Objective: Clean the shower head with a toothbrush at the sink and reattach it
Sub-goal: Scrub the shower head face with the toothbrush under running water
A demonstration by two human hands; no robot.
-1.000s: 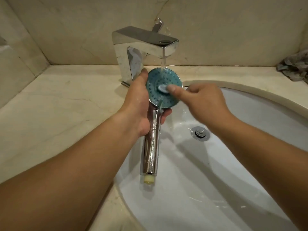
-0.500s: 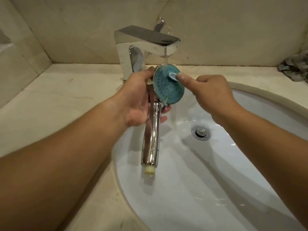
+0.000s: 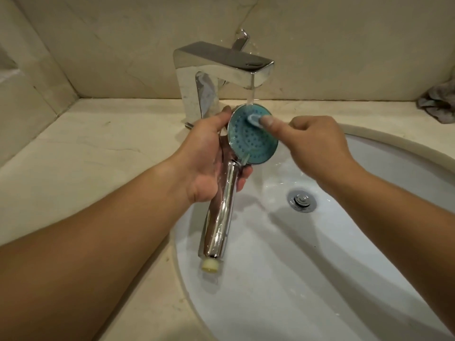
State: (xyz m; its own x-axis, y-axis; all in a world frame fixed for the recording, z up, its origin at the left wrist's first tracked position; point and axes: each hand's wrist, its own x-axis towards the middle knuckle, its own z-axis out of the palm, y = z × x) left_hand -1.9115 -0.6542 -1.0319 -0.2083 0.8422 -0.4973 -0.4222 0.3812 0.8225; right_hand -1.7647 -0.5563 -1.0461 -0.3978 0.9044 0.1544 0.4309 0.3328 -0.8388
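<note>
The shower head has a round teal face and a long chrome handle ending in a cream plug. My left hand grips it at the neck, holding the face up under the water that runs from the chrome faucet. My right hand holds a pale blue toothbrush; its head lies on the upper part of the teal face, pressed there by my index finger. The toothbrush handle is hidden inside my right hand.
A white oval sink with a chrome drain lies below my hands. A beige stone counter surrounds it, with tiled walls behind and at the left. A grey crumpled cloth lies on the counter at the far right.
The brush head went from the middle of the teal face up to its upper part. The shower head tilted up closer under the spout. Both hands kept their hold.
</note>
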